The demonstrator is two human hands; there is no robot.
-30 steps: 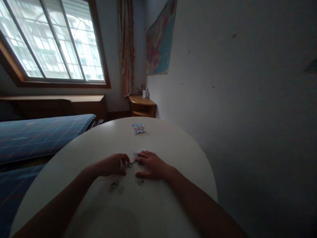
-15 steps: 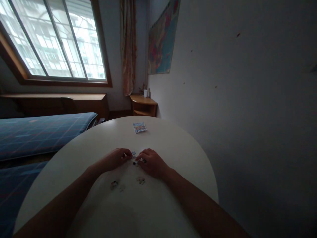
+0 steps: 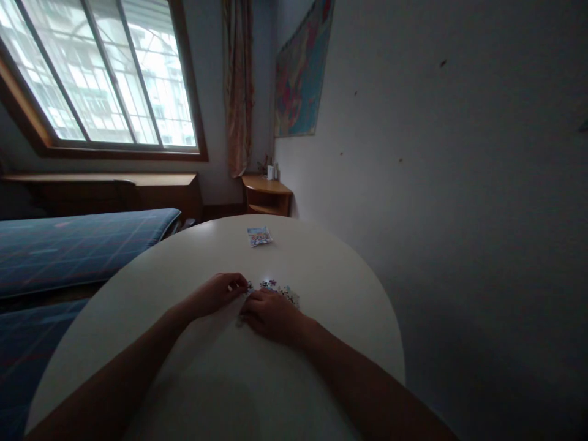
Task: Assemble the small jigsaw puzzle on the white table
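Observation:
Small jigsaw pieces lie around both of my hands on a round white table [image 3: 206, 380]. My left hand [image 3: 225, 288] is closed in a pinch, thumb and fingertips on a jigsaw piece [image 3: 250, 285]. Just right of it, my right hand [image 3: 273, 315] rests low over the table with its fingers curled in; whatever they grip is hidden. Behind the knuckles sit more jigsaw pieces [image 3: 268, 283], and a cluster of jigsaw pieces [image 3: 290, 295] reaches to the right. One pale piece [image 3: 239, 321] shows beside the right fingertips.
A small colourful packet [image 3: 260, 236] lies farther back on the table. To the left is a bed with a blue checked mattress [image 3: 82, 248]. A wooden corner shelf [image 3: 266, 185] stands beyond the table, and a white wall [image 3: 436, 214] runs along the right.
My right hand has shifted slightly left and toward me, and the cluster behind it now shows. Pieces that lay nearer to me are gone from there. My left hand has barely moved.

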